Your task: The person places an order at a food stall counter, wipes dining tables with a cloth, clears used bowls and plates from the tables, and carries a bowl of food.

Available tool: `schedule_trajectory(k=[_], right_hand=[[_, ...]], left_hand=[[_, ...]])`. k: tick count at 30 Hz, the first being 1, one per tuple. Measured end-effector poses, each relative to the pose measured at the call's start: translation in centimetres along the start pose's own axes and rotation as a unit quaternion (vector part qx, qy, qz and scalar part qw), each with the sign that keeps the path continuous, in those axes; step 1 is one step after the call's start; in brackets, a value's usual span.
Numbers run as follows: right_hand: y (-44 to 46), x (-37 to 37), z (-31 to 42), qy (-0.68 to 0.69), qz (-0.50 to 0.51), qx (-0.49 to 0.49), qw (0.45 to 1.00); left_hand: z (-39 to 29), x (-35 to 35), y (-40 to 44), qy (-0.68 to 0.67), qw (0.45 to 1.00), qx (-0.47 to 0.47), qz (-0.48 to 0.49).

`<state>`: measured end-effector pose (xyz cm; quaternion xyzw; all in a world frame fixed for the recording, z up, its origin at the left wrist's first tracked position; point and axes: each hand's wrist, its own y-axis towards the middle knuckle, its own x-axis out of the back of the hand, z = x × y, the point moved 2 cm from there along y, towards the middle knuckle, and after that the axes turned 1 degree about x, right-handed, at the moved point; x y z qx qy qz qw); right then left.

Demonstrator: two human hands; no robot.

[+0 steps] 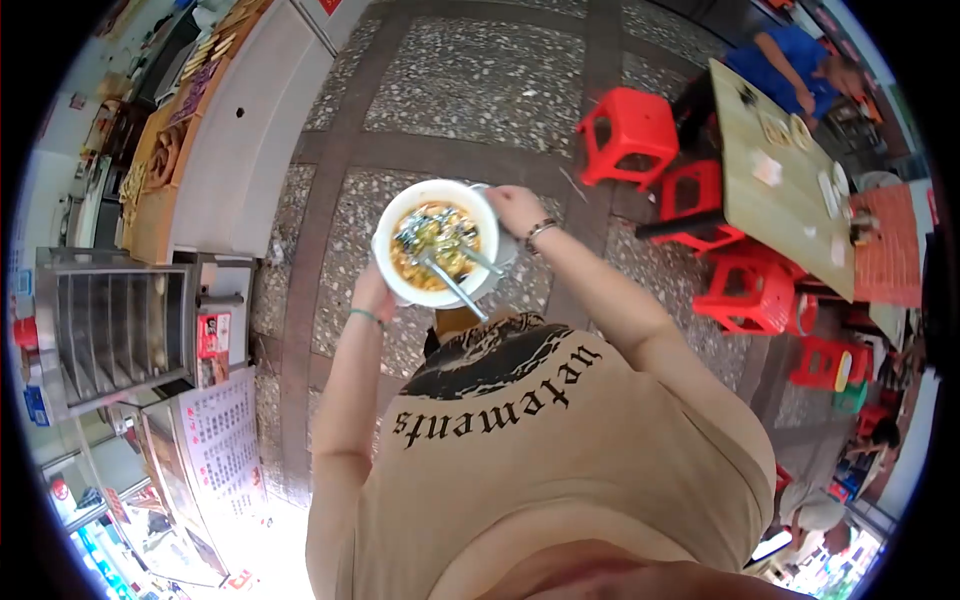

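A white bowl (388, 225) of soup, with brown broth, green bits and darker pieces in it, is held out before my body. Two spoons rest in it, one with a silvery handle (458, 288) that sticks out over the rim toward me. My left hand (373, 293) grips the near left side of the bowl, its fingers mostly hidden underneath. On the far right side my right hand (517, 211) is closed at the rim. A pale plate or tray edge (508, 262) shows beneath the bowl on the right.
Red plastic stools (632, 135) stand beside a long table (745, 185) on the right, where a person in blue (785, 70) sits. A counter (235, 140) with food on top runs along the left, near a metal rack (115, 325). Stone-patterned floor (475, 85) lies between.
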<state>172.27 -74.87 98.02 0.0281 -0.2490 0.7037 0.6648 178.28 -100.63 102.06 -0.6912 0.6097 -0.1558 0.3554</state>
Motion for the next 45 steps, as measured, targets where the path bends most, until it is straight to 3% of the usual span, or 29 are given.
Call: schedule_trajectory(k=[7,8,10,13,17,23,26,28,30,32,35,42,45], right_hand=[[45.8,2.1,17.2,0.005,-0.058,-0.026,0.998],[51.9,5.4,18.0,0.018,-0.082,-0.036,0.996],[64.7,11.5,20.0,0.002,-0.093,-0.082,0.992],[86.2,15.4,21.4,0.005,-0.123,-0.059,0.991],[109.7,22.8,26.2,0.023,-0.150,-0.032,0.988],[145.1,26.7,34.3,0.020,-0.190,-0.052,0.980],[160.4,26.7,34.8,0.072,-0.212,-0.084,0.971],[169.7,27.7,34.7,0.033,-0.259,-0.065,0.963],[176.1,28.7,35.7,0.087,-0.281,-0.096,0.951],[180.0,30.0,36.0,0.111,-0.312,-0.125,0.935],[183.6,31.6,36.2,0.132,-0.352,-0.174,0.910],[186.3,35.5,37.3,0.127,-0.413,-0.338,0.836],[189.4,35.7,35.3,0.179,-0.373,-0.297,0.861]], left_hand=[[-37.4,-6.5,37.8,0.041,0.997,0.042,0.053],[-41.0,-9.2,44.0,0.086,0.991,0.021,0.101],[-48.1,-17.0,55.1,0.049,0.990,0.039,0.123],[-59.4,-24.5,73.3,0.086,0.976,0.044,0.194],[-73.3,-34.3,92.3,0.125,0.977,0.066,0.157],[-96.8,-43.1,121.2,0.166,0.971,0.085,0.152],[-105.0,-46.2,136.9,0.184,0.962,0.106,0.171],[-109.5,-49.1,146.8,0.216,0.955,0.078,0.188],[-114.3,-52.4,154.0,0.226,0.946,0.072,0.222],[-117.4,-56.2,157.7,0.262,0.942,0.075,0.194],[-120.7,-60.8,161.8,0.301,0.919,0.100,0.232],[-121.8,-68.4,170.6,0.323,0.859,0.155,0.365],[-122.6,-68.2,173.8,0.356,0.872,0.122,0.312]])
